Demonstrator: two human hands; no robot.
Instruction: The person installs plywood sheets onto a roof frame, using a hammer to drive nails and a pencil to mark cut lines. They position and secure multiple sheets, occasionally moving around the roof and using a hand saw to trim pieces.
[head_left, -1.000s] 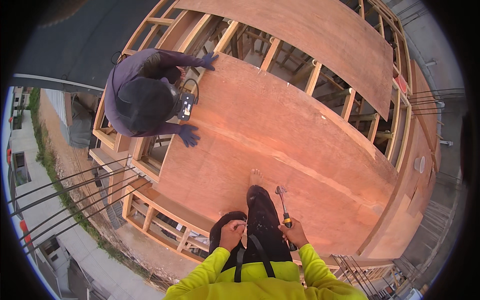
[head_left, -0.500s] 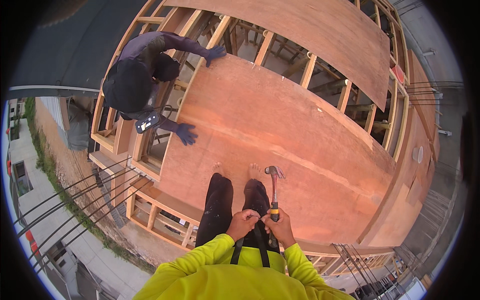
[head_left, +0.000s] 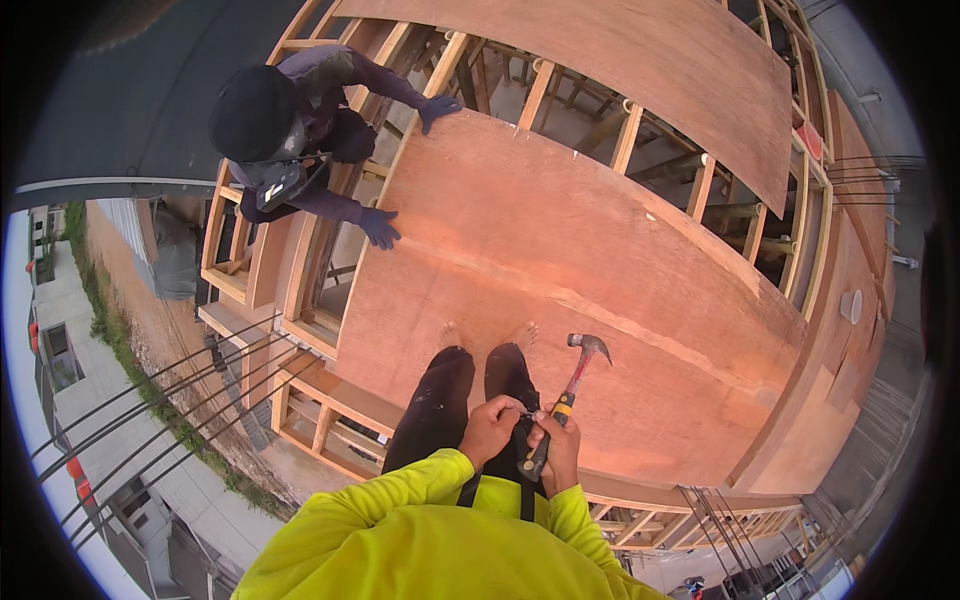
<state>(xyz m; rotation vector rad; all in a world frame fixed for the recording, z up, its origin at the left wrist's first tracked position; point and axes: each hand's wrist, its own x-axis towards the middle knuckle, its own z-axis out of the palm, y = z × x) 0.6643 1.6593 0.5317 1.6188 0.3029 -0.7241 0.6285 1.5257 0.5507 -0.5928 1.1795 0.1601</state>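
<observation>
The right hand [head_left: 557, 440], curled round the claw hammer's [head_left: 568, 395] grip, is nearer it than the left hand [head_left: 490, 428], pinching a small thin object [head_left: 525, 412] just leftward; the handle slants away-right above the plywood sheet's [head_left: 640, 420] near edge.

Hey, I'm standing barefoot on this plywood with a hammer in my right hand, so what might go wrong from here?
The hammer in your right hand might slip and strike your bare feet.
Past the plywood sheet, the open framing has wide gaps, so a step over that edge could mean a fall.
The co-worker's gloved hands are on the same sheet and might get pinched if it shifts.
</observation>
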